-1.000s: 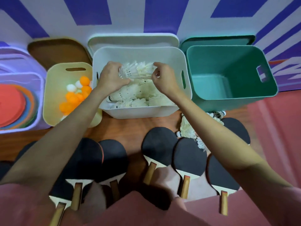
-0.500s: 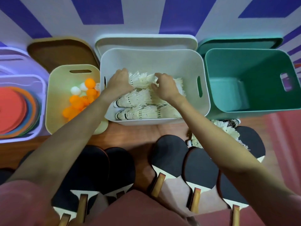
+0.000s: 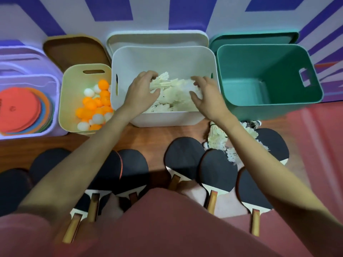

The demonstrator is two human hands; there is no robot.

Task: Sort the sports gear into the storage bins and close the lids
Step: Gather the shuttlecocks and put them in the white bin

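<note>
**Over the white bin, two hands settle a load of shuttlecocks**

Beneath both hands stands the white bin [image 3: 163,119], the widest of the open containers on the table [image 3: 148,138], its lid [image 3: 157,38] propped behind it against the striped wall. To the right of the right hand [image 3: 207,98] sits the teal bin [image 3: 269,110], nothing visible inside, its lid [image 3: 254,38] also behind it. To the left of the left hand [image 3: 142,92] is the smaller beige bin [image 3: 65,101] of table tennis balls [image 3: 94,108], and farther left a lilac bin [image 3: 53,86] holding flat coloured discs [image 3: 20,110]. Nearer the person than either hand, black table tennis paddles [image 3: 185,160] lie in a row, blades away from the person and handles toward them. A small loose pile of shuttlecocks [image 3: 216,139] remains on the table under the right forearm.

Both hands hover with fingers spread and loosely curved over the shuttlecocks in the bin [image 3: 174,97]; whether the fingertips are touching or pinching any feathers cannot be told from this view.

Judged by their look, the shuttlecocks are very light, and their feather skirts are likely to bend or crush if squeezed; the firm rounded base is the safer place to hold, or a loose cupped scoop for several at once. The paddles appear rigid and would best be lifted by their wooden handles. No lid is closed yet.
</note>
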